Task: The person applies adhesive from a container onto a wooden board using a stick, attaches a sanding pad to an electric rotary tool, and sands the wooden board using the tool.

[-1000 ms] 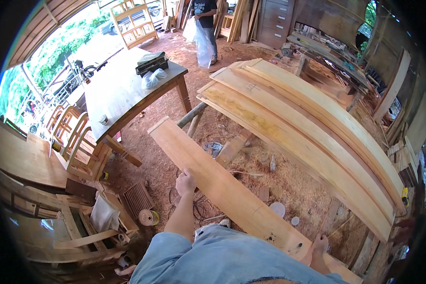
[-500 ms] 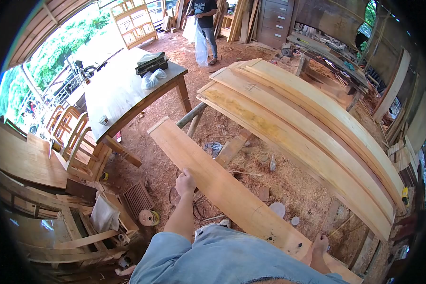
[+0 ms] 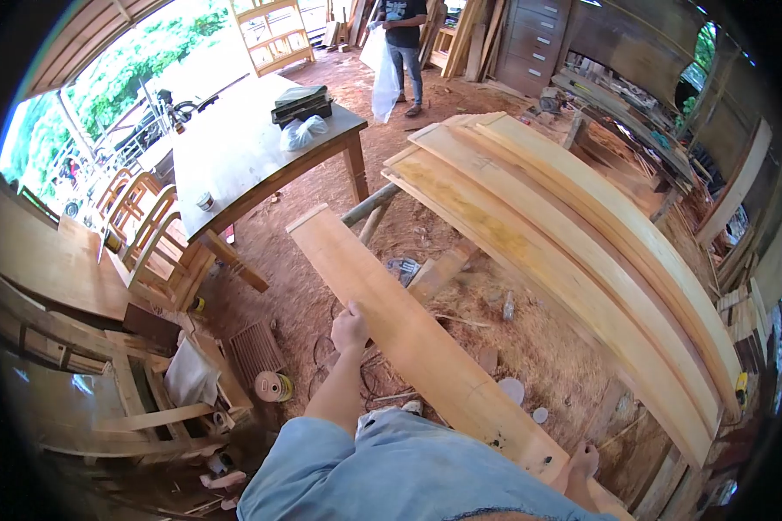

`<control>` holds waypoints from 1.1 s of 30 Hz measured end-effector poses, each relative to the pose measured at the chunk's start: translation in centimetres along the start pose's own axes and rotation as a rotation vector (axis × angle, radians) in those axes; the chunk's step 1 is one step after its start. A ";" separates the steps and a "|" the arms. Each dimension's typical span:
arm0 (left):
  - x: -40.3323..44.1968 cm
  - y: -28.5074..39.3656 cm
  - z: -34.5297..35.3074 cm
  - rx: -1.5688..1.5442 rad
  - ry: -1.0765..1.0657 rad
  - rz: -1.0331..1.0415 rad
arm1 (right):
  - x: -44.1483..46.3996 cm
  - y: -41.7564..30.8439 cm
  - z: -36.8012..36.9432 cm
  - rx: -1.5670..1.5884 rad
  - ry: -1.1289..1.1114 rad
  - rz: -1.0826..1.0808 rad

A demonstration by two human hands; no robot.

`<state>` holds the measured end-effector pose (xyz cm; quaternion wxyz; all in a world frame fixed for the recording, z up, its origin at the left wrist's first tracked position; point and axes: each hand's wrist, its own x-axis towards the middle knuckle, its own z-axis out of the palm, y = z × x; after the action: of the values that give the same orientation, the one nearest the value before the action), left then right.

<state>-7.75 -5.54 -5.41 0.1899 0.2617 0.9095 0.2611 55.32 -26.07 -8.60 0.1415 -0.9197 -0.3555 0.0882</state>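
A long pale wooden plank (image 3: pixel 415 339) runs slantwise in front of me, from beside the boards down past my body. My left hand (image 3: pixel 349 328) is closed around its left edge, about midway along. Lower down, my right hand (image 3: pixel 583 460) grips the opposite edge near my body, its fingers curled. Small dark marks show on the plank's near part. To the right lies a stack of wide wooden boards (image 3: pixel 530 230), apart from both hands. The plank's nearest end is partly hidden by my shirt.
A white-topped table (image 3: pixel 235 165) bears a black case (image 3: pixel 301 106) and a plastic bag. Wooden chairs (image 3: pixel 139 213) stand left. A person (image 3: pixel 403 52) holds clear plastic sheeting at the back. Shavings, a tin (image 3: pixel 274 386) and a bottle (image 3: pixel 508 306) are on the floor.
My view has turned slightly left, so most surroundings appear farther right. Both hands keep their hold on the plank, which has shifted little relative to the boards.
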 end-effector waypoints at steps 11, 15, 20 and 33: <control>-0.2 0.1 -0.4 -0.036 -0.016 0.013 | -0.9 -1.6 -0.9 0.000 -0.010 0.031; -0.5 0.4 -0.7 -0.020 -0.019 0.009 | 0.2 -0.2 0.1 -0.058 -0.025 0.035; -0.4 0.3 -0.7 -0.035 -0.018 0.007 | -0.5 -1.6 -0.5 -0.038 -0.021 0.086; -0.4 0.0 -0.4 -0.012 -0.012 0.018 | 1.5 2.5 1.9 0.052 -0.007 -0.068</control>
<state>-7.62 -5.88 -5.02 0.1945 0.2702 0.9044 0.2670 57.54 -26.44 -11.35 0.1668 -0.9027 -0.3849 0.0958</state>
